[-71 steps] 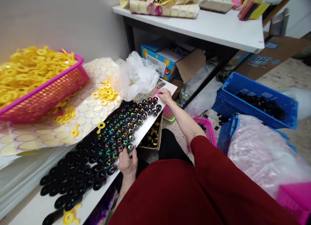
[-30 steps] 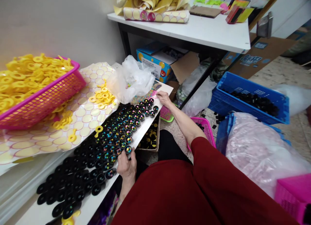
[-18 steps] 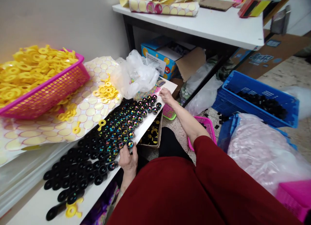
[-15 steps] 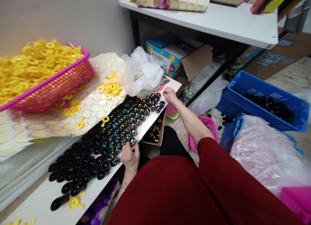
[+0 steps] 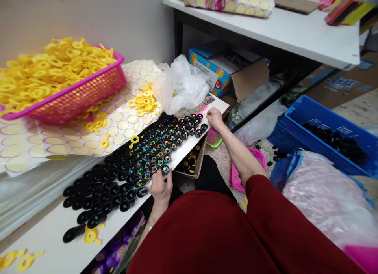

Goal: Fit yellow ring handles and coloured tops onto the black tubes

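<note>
On the narrow white board [image 5: 44,230], seen from the head camera, here's the left hand [image 5: 161,188], thumb and fingertips pinched round a black cup [image 5: 165,169] at the near edge, with the packed rows of cups [image 5: 141,157] just beyond! Up at the far end, the right hand [image 5: 215,118] rests its bunched fingers beside the pink beads [image 5: 203,107]; whether anything is pinched there, I can't tell. That cup looks like light, stiff plastic: hardly fragile, probably a touch slippery on its smooth wall. Open-topped, coloured bits inside, so a tilt could spill them. Best grip, I'd say: opposite sides, below the rim, kept upright, clear of its neighbours.
</note>
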Action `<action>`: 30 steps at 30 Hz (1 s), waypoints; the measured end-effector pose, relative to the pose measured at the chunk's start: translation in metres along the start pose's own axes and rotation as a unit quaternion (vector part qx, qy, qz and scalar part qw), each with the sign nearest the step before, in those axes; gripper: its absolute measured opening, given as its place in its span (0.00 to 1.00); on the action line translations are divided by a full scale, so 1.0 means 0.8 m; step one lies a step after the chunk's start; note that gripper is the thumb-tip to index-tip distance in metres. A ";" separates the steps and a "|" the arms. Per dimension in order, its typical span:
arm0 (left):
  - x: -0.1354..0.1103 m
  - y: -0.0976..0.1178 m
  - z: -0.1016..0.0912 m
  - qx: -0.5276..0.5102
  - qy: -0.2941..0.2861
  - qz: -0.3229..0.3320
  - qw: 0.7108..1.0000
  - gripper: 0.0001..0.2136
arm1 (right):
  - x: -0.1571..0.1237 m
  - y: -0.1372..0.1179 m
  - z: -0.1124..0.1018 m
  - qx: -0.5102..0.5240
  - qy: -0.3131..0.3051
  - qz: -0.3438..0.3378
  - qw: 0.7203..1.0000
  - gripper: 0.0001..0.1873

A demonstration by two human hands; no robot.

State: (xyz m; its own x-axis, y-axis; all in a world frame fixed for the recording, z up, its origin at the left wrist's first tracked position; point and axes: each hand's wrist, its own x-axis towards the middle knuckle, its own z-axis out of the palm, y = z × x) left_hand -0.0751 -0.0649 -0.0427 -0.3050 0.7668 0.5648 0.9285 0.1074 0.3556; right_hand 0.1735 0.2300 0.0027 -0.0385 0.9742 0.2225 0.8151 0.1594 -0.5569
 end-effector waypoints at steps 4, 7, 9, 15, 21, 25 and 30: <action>0.000 0.002 -0.001 -0.004 -0.006 -0.006 1.000 0.16 | -0.009 -0.048 -0.010 0.090 0.053 -0.051 0.993 0.05; -0.001 0.003 -0.001 -0.008 -0.013 -0.020 1.000 0.16 | -0.020 -0.103 -0.005 0.154 -0.024 -0.150 0.976 0.05; 0.000 0.003 -0.002 -0.016 -0.011 -0.029 0.999 0.16 | -0.026 -0.138 0.007 0.147 -0.095 -0.208 0.962 0.05; 0.000 0.006 -0.002 0.003 0.007 -0.010 1.000 0.17 | -0.029 -0.187 0.043 0.009 -0.183 -0.271 0.945 0.05; -0.004 0.003 -0.001 -0.025 -0.011 -0.042 0.999 0.18 | -0.026 -0.192 0.048 -0.072 -0.200 -0.245 0.946 0.08; -0.005 0.001 0.000 -0.040 -0.019 -0.040 0.998 0.18 | -0.028 -0.198 0.045 -0.098 -0.201 -0.247 0.943 0.09; -0.004 0.002 -0.001 -0.028 -0.018 -0.027 0.999 0.17 | -0.030 -0.201 0.045 -0.120 -0.193 -0.250 0.941 0.09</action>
State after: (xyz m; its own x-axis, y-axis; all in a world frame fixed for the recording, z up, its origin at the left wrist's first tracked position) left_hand -0.0728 -0.0678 -0.0437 -0.3455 0.7831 0.5171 0.8972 0.1141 0.4267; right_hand 0.0221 0.1871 0.0580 -0.6208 0.7804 0.0745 0.7453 0.6170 -0.2527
